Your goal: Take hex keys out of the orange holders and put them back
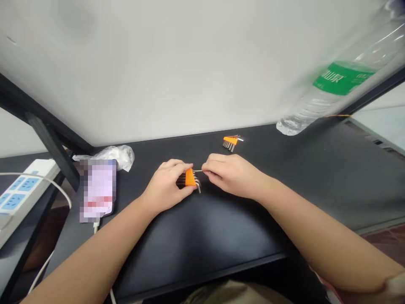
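Note:
My left hand [169, 183] is closed on an orange hex key holder [190, 177], with its thumb below and index finger above. Several bent metal hex keys sit in that holder, their short ends hanging out on the right side. In my right hand [230, 174] a thin hex key [198, 171] is pinched between thumb and fingers. Its straight part reaches left to the top of the holder; the rest is hidden in my fingers. Behind my right hand, a second orange holder with hex keys [230, 141] lies on the black table.
At the left lie a phone [98, 185] with a white cable plugged in and a crumpled clear plastic bag [122, 157]. A power strip [23, 188] rests beyond the metal frame. A large plastic bottle [343, 78] leans by the wall at right. The black table [202, 245] has a front edge near me.

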A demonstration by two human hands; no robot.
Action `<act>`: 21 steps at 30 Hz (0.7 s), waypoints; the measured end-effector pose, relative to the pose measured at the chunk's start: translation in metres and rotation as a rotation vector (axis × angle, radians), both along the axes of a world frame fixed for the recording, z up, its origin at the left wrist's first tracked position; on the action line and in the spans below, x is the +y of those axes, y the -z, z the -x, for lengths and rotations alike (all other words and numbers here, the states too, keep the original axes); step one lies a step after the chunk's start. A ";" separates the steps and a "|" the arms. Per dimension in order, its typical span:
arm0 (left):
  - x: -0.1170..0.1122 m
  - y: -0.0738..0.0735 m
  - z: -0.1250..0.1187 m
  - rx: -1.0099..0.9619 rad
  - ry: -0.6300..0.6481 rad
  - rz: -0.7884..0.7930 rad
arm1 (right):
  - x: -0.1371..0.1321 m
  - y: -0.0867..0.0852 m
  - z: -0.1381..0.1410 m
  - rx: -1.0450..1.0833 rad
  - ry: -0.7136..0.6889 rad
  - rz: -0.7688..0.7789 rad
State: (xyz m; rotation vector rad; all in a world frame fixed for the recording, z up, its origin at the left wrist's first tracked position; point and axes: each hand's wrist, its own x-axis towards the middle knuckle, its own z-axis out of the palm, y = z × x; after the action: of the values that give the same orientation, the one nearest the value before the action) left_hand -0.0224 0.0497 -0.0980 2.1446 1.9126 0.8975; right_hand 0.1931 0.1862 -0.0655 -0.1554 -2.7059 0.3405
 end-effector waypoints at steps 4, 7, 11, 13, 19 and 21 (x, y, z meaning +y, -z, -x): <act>-0.001 -0.002 -0.003 0.066 0.016 -0.033 | -0.003 -0.001 0.004 0.072 -0.038 0.178; -0.002 -0.003 -0.005 0.119 0.026 -0.075 | -0.007 -0.001 0.008 0.071 0.030 0.531; -0.002 -0.005 -0.004 0.103 0.041 -0.088 | -0.008 0.002 0.010 -0.026 0.097 1.136; -0.001 -0.004 -0.002 0.087 0.035 -0.085 | -0.005 0.004 0.011 0.007 0.073 1.295; -0.002 -0.007 -0.003 0.136 0.049 -0.109 | -0.005 0.009 0.018 0.195 0.096 1.373; -0.003 -0.009 -0.006 0.175 0.054 -0.132 | -0.008 0.012 0.021 0.198 0.107 1.336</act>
State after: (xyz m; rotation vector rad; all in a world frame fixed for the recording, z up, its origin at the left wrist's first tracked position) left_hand -0.0168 0.0469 -0.0887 2.4121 1.9109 0.8758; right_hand 0.1723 0.1782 -0.0775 -0.5697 -1.8236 1.9077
